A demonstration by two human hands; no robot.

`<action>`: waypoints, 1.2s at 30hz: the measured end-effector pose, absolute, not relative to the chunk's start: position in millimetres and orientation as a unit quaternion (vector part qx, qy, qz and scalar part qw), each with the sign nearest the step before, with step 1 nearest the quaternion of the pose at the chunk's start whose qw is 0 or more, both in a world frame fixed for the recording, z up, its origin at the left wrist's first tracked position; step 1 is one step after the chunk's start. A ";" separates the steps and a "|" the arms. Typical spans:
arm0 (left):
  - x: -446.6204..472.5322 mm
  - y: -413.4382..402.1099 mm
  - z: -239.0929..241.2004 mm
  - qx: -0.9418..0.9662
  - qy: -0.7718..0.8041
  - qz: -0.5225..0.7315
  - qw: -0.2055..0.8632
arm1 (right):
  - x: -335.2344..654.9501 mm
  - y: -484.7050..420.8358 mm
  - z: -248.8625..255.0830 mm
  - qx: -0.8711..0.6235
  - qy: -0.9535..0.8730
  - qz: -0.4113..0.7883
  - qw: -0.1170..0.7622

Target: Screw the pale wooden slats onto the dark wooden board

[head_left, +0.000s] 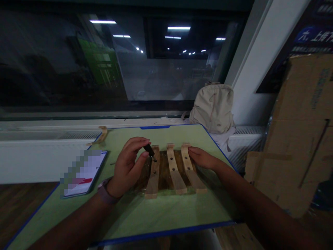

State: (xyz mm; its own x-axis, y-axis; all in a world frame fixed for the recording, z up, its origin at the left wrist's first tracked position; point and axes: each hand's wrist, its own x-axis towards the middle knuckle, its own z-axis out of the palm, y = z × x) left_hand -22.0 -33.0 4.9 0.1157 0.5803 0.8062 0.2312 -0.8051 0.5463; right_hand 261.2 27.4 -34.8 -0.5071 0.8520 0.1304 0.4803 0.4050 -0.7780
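Observation:
My left hand (131, 161) pinches the black handle of a small screwdriver (148, 150) between thumb and fingers. Its tip points down at the upper hole of the left curved wooden piece (153, 177). Beside that lie a middle curved wooden piece (174, 173) and a right one (189, 170), each with two dark holes. All three rest across a brown, glossy board (163, 173), their upper ends curled up. My right hand (203, 158) is closed at the upper right edge of the right piece; part of its fingers is hidden.
The pale green table (125, 218) has a blue edge. At the left lies a tablet-like device (85, 177), with another curved wooden piece (102, 135) at the far left corner. A beige backpack (214, 107) stands behind; cardboard (299, 139) leans at the right.

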 end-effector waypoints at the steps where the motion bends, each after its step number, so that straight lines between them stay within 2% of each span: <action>1: -21.9 -32.7 6.0 0.733 0.274 0.607 0.140 | 261.0 27.4 -34.8 -0.418 -0.796 0.348 0.266; 6: -19.9 -31.7 6.5 0.713 0.286 0.629 0.118 | 260.6 26.9 -32.5 -0.416 -0.794 0.357 0.263; 13: -20.2 -35.5 5.7 0.707 0.312 0.607 0.185 | 261.5 28.2 -34.7 -0.417 -0.788 0.362 0.271; 20: -23.6 -36.3 2.9 0.720 0.310 0.606 0.137 | 259.2 26.7 -30.5 -0.413 -0.795 0.355 0.269; 32: -21.5 -35.8 3.8 0.720 0.298 0.615 0.119 | 259.5 25.8 -29.2 -0.413 -0.802 0.343 0.263; 36: -21.8 -35.5 7.1 0.729 0.301 0.610 0.077 | 259.3 26.0 -29.0 -0.416 -0.808 0.333 0.251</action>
